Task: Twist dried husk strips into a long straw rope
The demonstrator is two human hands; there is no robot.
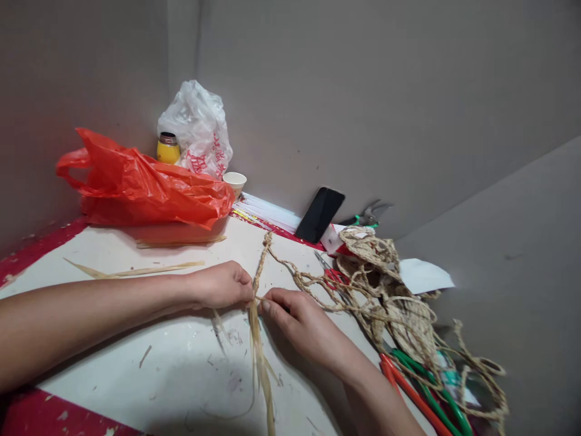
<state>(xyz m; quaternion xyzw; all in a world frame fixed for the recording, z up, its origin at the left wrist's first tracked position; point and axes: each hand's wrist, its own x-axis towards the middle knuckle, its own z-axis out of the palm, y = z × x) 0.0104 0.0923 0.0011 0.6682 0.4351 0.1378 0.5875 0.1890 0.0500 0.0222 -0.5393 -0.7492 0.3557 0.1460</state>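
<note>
braided cord lies over the table between the two hands, its long axis running away from the person. nearest, its loose pale strands trail back toward the body. at the join, the left hand has its grip pinched on the cord from the left, touching it; the right hand, just beside it on the other side, pinches a thin strand leading off it. beyond both, the plait reaches a far bend, where more leads right toward a tangled heap.
</note>
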